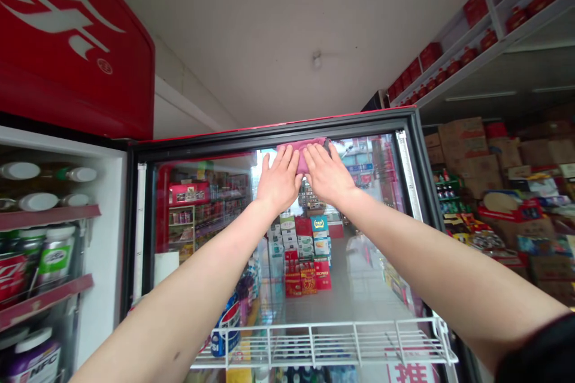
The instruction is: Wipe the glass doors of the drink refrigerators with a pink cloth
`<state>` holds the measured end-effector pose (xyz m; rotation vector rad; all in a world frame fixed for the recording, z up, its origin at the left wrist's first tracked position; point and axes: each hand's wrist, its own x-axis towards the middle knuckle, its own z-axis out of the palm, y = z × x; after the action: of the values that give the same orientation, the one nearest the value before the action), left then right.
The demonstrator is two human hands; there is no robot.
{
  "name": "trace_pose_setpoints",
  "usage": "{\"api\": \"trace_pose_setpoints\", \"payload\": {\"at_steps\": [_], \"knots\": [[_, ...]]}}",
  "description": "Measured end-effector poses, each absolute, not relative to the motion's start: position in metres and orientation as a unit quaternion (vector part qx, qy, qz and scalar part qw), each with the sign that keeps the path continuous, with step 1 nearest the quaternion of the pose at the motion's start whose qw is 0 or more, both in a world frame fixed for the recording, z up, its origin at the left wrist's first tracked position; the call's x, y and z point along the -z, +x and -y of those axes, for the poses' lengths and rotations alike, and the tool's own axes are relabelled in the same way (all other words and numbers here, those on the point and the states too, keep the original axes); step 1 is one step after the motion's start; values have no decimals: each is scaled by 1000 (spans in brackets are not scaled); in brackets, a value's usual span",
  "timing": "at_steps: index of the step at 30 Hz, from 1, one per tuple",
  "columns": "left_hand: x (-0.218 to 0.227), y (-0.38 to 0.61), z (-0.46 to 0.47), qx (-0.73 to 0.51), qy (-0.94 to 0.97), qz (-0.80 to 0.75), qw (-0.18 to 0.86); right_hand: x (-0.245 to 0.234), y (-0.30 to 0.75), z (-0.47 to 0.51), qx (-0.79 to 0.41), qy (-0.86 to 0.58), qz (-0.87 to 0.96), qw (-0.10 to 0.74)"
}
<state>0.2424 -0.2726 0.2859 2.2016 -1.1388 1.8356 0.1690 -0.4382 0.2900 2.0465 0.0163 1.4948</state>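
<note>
My left hand (279, 179) and my right hand (327, 175) lie side by side, fingers spread, on a pink cloth (302, 152). The cloth is pressed against the upper part of a black-framed glass cooler door (363, 275), just below the door's top frame (269, 130). Its upper edge nearly reaches that frame. My palms and fingers cover the lower part of the cloth. Both forearms stretch up towards the door from the bottom corners of the view.
Left of the door, an open cooler holds bottles (45, 182) on red-edged shelves under a red header (67, 42). A white wire shelf (323, 344) runs below my arms. Cardboard boxes (498, 191) are stacked at right, under shelves of red jars (467, 54).
</note>
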Motion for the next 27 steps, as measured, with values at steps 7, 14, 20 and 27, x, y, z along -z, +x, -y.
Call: {"api": "trace_pose_setpoints", "payload": {"at_steps": [7, 14, 20, 27], "knots": [[-287, 219, 322, -589, 707, 388, 40, -292, 142, 484, -563, 762, 12, 319], [-290, 194, 367, -581, 701, 410, 51, -292, 113, 520, -560, 767, 41, 310], [-294, 170, 416, -586, 685, 431, 42, -291, 90, 559, -572, 758, 81, 302], [-291, 162, 446, -599, 678, 420, 65, -286, 87, 578, -575, 754, 115, 295]]}}
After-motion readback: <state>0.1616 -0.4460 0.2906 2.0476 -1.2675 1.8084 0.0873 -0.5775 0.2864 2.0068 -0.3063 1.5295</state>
